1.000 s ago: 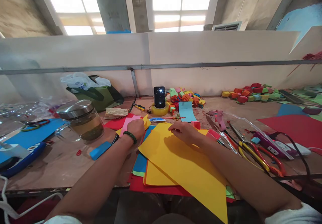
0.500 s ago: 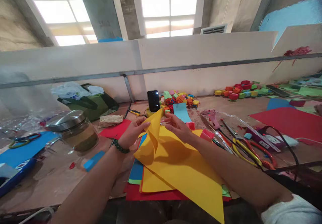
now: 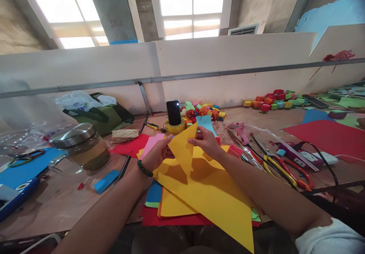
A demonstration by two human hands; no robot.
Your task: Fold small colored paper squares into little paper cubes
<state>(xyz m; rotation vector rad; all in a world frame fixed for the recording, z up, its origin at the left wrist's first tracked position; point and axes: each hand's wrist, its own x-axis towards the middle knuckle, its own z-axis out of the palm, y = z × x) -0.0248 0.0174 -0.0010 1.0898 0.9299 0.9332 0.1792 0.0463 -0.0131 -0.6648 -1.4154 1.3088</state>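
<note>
A yellow sheet of paper (image 3: 211, 197) lies over a stack of coloured sheets, its far part lifted and turned over into a pointed flap. My left hand (image 3: 159, 153), with a dark bead bracelet on the wrist, pinches the flap's left edge. On the other side, my right hand (image 3: 205, 142) grips the flap near its upper right corner between thumb and fingers. Under the yellow paper, blue paper (image 3: 153, 195) and red paper (image 3: 173, 221) stick out. A pink sheet (image 3: 152, 144) shows beyond my left hand.
A phone (image 3: 173, 112) stands upright on a yellow tape roll, beside small coloured paper boxes (image 3: 203, 111). Scissors (image 3: 278, 162) and a pink glue gun (image 3: 242, 132) lie at right. At left are a lidded glass jug (image 3: 85, 149) and a green bag (image 3: 99, 117).
The curled paper has opened into a flatter, pointed flap and shifted right. My right hand, fingers stretched beside it before, now holds its edge. The pink sheet has come into view.
</note>
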